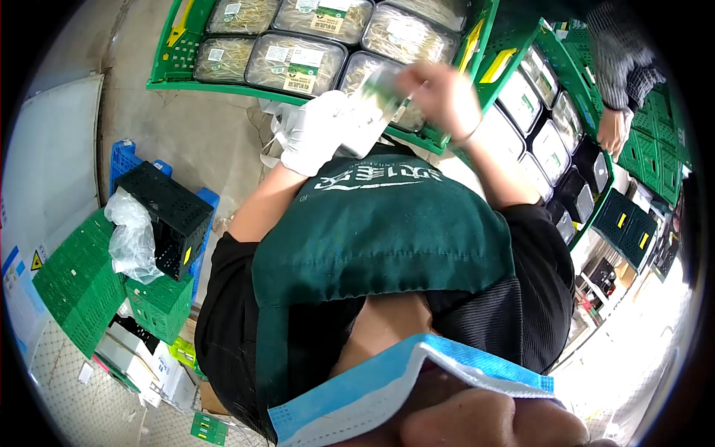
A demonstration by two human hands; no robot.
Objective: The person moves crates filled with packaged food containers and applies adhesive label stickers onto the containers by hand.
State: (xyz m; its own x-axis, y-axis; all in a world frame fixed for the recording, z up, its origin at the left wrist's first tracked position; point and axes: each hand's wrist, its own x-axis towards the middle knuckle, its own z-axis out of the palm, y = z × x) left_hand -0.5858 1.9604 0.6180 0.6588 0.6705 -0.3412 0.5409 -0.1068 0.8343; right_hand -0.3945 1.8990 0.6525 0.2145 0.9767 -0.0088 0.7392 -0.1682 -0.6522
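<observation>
My left hand [316, 132], in a white glove, is closed round a white bundle [363, 132] that looks like labels; its exact form is blurred. A green-and-white label [381, 91] shows at its upper end. Beside that label is my bare right hand [447, 97], curled and smeared by motion; whether its fingers grip the label is unclear. Beyond both hands stands a green crate [223, 87] packed with clear-topped black trays of bean sprouts [294, 65]. Several of these trays carry white and green labels. My hands are above the crate's near edge and hide part of it.
At right, another green crate [542, 33] holds labelled trays [551, 160]. A co-worker's hand [615, 130] reaches to its far side. Stacked green crates [652, 160] stand beyond. On the left are a black crate [167, 197], a clear plastic bag [132, 231] and green crates [82, 279].
</observation>
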